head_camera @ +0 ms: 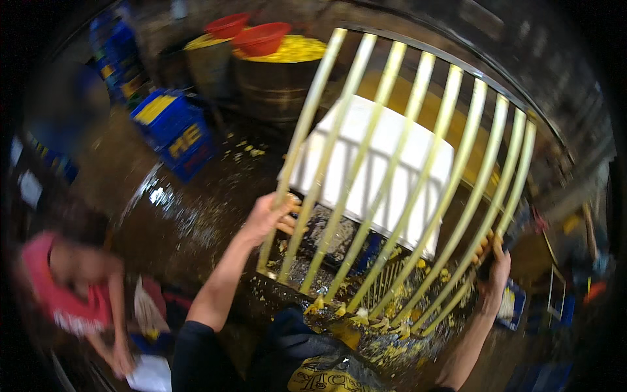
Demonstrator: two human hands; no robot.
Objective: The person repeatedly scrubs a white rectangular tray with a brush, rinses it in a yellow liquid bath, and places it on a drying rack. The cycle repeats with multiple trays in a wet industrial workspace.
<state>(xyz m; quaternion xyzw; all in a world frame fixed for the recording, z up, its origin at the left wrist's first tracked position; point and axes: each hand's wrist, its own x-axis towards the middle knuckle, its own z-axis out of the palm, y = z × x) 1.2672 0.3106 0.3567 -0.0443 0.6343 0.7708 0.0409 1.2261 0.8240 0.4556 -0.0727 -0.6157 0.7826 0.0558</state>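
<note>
Held tilted in front of me is a slatted metal rack [415,93], a row of pale yellowish bars joined to cross rails. My left hand [272,215] grips its outer bar on the left side. Around the right edge my right hand [495,262] is closed, its fingertips showing between bars. Yellow scraps [360,316] cling to the ends of the bars nearest my body. Behind the bars a large white box or slab [311,157] is visible, with the bars' shadows across it; whether the rack touches it I cannot tell.
A blue crate [171,142] with lettering stands at left. Beyond it, a large drum [274,93] holds yellow pieces, with a red basin [262,39] on top. At lower left a person in a pink top [73,304] bends over a white sheet-like thing [149,375]. The floor [161,215] looks wet.
</note>
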